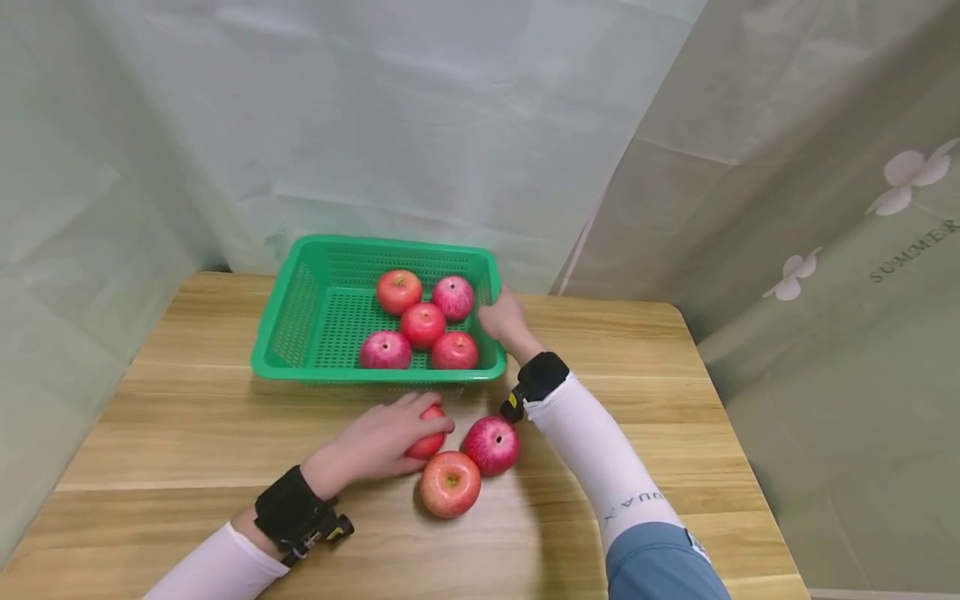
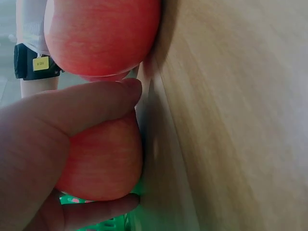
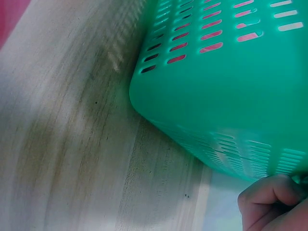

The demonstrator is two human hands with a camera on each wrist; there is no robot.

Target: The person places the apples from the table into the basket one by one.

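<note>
- White sleeve, right arm: dark lettering, only partly legible.
- Orange-red apple and speckled crimson apple: touching, on wooden table.
- Left hand: thumb and fingers curved round glossy, streaked red apple, in front of basket.
- Green perforated basket: five apples inside; right hand closed on right rim.
- Grey curtain: reads "SUMMER".

Basket: perforated plastic; apples: smooth; tabletop: wood-grained.

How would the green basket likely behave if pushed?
The green plastic basket would probably slide rather than tip, being broad and low. Its slotted walls might flex slightly. The five apples inside could roll, being rounded.
</note>
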